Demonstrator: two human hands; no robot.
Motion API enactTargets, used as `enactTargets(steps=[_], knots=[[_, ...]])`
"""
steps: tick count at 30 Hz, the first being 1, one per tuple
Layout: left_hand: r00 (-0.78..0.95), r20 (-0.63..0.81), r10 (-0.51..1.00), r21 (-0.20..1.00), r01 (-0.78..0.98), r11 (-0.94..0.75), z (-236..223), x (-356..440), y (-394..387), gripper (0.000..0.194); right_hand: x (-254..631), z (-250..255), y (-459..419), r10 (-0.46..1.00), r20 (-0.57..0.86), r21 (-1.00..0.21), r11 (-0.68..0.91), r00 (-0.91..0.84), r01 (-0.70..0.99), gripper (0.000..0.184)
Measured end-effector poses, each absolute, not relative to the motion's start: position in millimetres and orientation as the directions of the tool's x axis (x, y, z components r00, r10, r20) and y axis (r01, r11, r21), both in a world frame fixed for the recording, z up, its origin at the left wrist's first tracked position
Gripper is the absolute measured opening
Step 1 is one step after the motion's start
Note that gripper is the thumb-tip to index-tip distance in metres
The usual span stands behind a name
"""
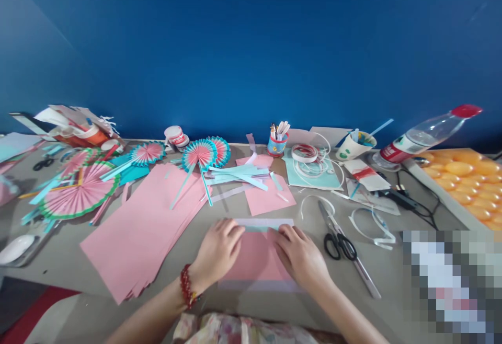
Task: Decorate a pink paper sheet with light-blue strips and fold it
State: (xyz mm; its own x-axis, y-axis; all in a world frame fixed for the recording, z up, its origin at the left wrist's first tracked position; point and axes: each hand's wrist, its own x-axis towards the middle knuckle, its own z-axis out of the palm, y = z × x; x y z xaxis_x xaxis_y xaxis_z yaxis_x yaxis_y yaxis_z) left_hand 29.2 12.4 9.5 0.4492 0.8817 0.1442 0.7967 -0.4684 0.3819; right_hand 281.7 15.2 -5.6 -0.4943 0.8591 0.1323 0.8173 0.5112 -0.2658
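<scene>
A pink paper sheet (254, 259) lies flat in front of me, with a lavender band (259, 285) along its near edge. Across its far end runs a light blue paper strip (262, 227), beside another lavender edge. My left hand (217, 252), a red beaded bracelet on its wrist, has bent fingers closed at the sheet's far left corner. At the far right corner, my right hand (300, 252) grips in the same way, fingers curled and pressed down. Both sets of fingertips touch the strip and partly cover its ends.
Left of the sheet is a stack of pink paper (137, 229). Folded paper fans (198, 157) and blue strips (239, 175) lie behind. Black-handled scissors (340, 244) and a slim cutter-like tool (367, 278) are at right. A plastic bottle (423, 135) leans near yellow bubbled packaging (463, 176).
</scene>
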Motion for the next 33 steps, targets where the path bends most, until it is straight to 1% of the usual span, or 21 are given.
enactTargets(steps=[1, 3, 8, 13, 16, 20, 23, 25, 27, 29, 31, 33], knots=[[0.503, 0.131, 0.854, 0.373, 0.773, -0.512, 9, 36, 11, 0.017, 282, -7, 15, 0.857, 0.138, -0.259, 0.516, -0.497, 0.817, 0.025], [0.528, 0.118, 0.841, 0.356, 0.768, -0.533, 6, 46, 9, 0.016, 283, -8, 15, 0.852, 0.149, -0.247, 0.524, -0.502, 0.815, 0.025], [0.418, 0.090, 0.904, 0.412, 0.810, -0.416, -1, 52, 20, 0.020, 285, -13, 15, 0.854, 0.180, -0.247, 0.519, -0.488, 0.818, 0.027], [0.377, 0.008, 0.926, 0.371, 0.859, -0.353, 5, 59, 34, 0.015, 284, -10, 15, 0.860, 0.163, -0.270, 0.510, -0.483, 0.817, 0.029], [0.363, -0.032, 0.931, 0.374, 0.868, -0.326, 7, 62, 38, 0.015, 284, -8, 16, 0.865, 0.139, -0.274, 0.502, -0.482, 0.821, 0.030], [0.362, 0.007, 0.932, 0.386, 0.859, -0.336, 8, 64, 37, 0.017, 283, -9, 16, 0.874, 0.136, -0.291, 0.486, -0.467, 0.824, 0.029], [0.386, 0.065, 0.920, 0.365, 0.849, -0.382, 9, 64, 31, 0.016, 284, -11, 15, 0.874, 0.155, -0.311, 0.485, -0.460, 0.817, 0.030], [0.460, 0.099, 0.883, 0.311, 0.828, -0.466, 8, 60, 26, 0.026, 285, -13, 15, 0.872, 0.162, -0.312, 0.489, -0.462, 0.815, 0.030], [0.565, 0.125, 0.815, 0.228, 0.783, -0.578, 5, 51, 20, 0.047, 286, -14, 15, 0.870, 0.163, -0.297, 0.493, -0.466, 0.817, 0.030], [0.637, 0.135, 0.759, 0.152, 0.743, -0.651, 2, 38, 14, 0.067, 286, -16, 14, 0.870, 0.159, -0.277, 0.493, -0.466, 0.825, 0.029], [0.644, 0.120, 0.756, 0.103, 0.749, -0.654, -1, 27, 9, 0.077, 285, -16, 14, 0.871, 0.150, -0.259, 0.491, -0.467, 0.832, 0.030], [0.620, 0.109, 0.777, 0.075, 0.775, -0.628, -3, 19, 5, 0.078, 283, -14, 14, 0.874, 0.138, -0.238, 0.486, -0.466, 0.841, 0.030]])
